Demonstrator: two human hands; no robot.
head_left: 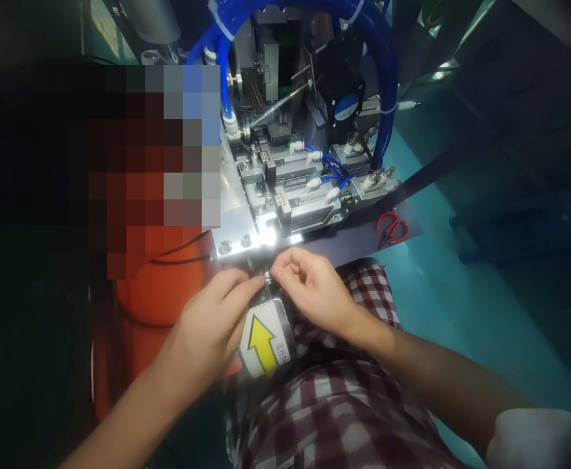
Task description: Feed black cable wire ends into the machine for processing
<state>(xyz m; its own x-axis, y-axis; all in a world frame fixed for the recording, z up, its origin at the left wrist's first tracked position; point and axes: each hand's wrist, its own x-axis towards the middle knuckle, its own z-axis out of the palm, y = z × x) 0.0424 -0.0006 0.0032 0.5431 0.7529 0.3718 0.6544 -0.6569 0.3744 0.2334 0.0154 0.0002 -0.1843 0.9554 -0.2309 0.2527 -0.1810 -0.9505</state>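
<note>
My left hand (212, 319) comes in from the lower left, its thumb and fingers pinched together just below the front edge of a metal machine plate (234, 225). Facing it from the right, my right hand (315, 286) has its thumb and forefinger closed and the other fingers curled. A tiny shiny part (268, 278) shows between the two sets of fingertips, too small to name. Beneath the hands is a white label (253, 361) with a yellow arrow, on a dark-edged part of the machine. My left fingers partly cover that label.
Pneumatic cylinders (309, 215) with blue hoses (386, 71) rise behind my hands. Red-handled pliers (392, 229) lie on a grey surface at the right. An orange rounded object (163, 293) stands at the left, below a pixelated area. Checkered cloth (324, 410) covers my lap.
</note>
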